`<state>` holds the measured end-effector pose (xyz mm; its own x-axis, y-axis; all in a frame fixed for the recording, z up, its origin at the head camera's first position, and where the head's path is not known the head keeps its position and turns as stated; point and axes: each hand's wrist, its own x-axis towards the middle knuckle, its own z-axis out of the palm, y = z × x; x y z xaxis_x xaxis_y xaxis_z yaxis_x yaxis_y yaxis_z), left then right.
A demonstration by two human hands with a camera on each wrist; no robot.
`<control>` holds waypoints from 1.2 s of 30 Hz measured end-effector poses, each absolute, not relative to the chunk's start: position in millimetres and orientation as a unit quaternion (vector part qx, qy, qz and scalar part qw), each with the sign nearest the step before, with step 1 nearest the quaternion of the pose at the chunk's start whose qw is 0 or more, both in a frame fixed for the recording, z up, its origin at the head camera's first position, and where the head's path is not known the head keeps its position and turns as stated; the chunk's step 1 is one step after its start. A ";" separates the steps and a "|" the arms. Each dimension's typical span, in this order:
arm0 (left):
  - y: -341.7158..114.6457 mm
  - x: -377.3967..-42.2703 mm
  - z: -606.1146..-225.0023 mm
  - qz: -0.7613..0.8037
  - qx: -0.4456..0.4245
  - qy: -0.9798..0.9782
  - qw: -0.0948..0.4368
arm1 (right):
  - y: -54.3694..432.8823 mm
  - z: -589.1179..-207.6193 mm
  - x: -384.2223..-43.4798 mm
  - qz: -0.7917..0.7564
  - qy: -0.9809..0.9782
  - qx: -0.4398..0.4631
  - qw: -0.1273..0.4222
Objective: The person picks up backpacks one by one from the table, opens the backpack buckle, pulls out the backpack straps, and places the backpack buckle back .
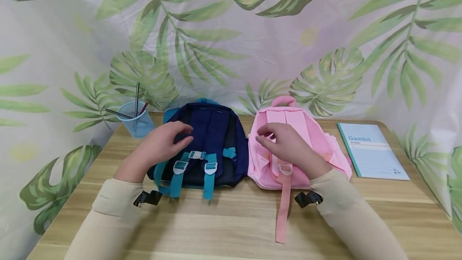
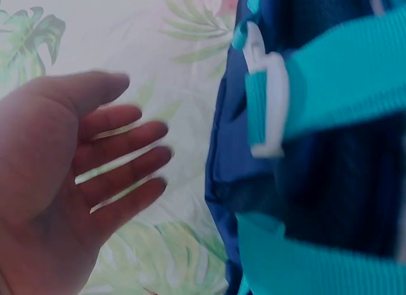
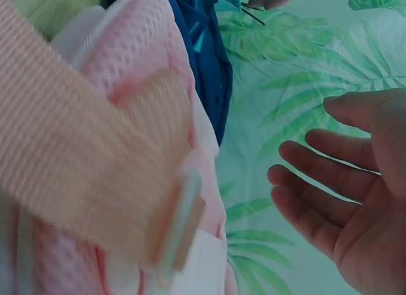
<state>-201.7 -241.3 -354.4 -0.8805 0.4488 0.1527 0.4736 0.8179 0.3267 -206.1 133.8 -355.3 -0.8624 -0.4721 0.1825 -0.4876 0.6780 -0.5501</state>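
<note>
A navy backpack [image 1: 216,131] with teal straps [image 1: 177,181] and white buckles [image 1: 211,167] lies on the table, straps up. Beside it on the right lies a pink backpack [image 1: 317,139], its long pink strap [image 1: 283,220] trailing toward the table's front. My left hand [image 1: 162,143] hovers over the left side of the navy one, fingers relaxed and holding nothing; the left wrist view shows the fingers [image 2: 127,158] spread apart from the bag. Over the pink backpack my right hand [image 1: 285,143] is held likewise, its fingers [image 3: 317,174] loosely bent around nothing in the right wrist view.
A blue mesh cup [image 1: 138,129] with several pens or pencils stands at the back left of the wooden table [image 1: 223,228]. To the right lies a light blue notebook [image 1: 373,151] marked Gambit. A leaf-patterned curtain [image 1: 252,51] hangs behind the table.
</note>
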 end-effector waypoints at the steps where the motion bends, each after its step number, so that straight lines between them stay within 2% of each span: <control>1: -243.3 -202.3 -355.5 -0.186 -0.249 -0.950 0.023 | 130.2 -356.8 -207.2 0.308 -0.913 0.268 0.013; 8: -258.1 -207.4 -371.2 -0.221 -0.257 -0.940 -0.040 | 94.5 -367.9 -218.0 0.313 -0.898 0.309 -0.010; 24: -261.7 -220.3 -390.1 -0.185 -0.285 -0.937 -0.082 | 14.8 -399.1 -225.9 0.308 -0.888 0.334 -0.067; 36: -260.2 -225.9 -393.6 -0.180 -0.311 -0.926 -0.115 | -18.5 -411.9 -226.3 0.262 -0.904 0.326 -0.086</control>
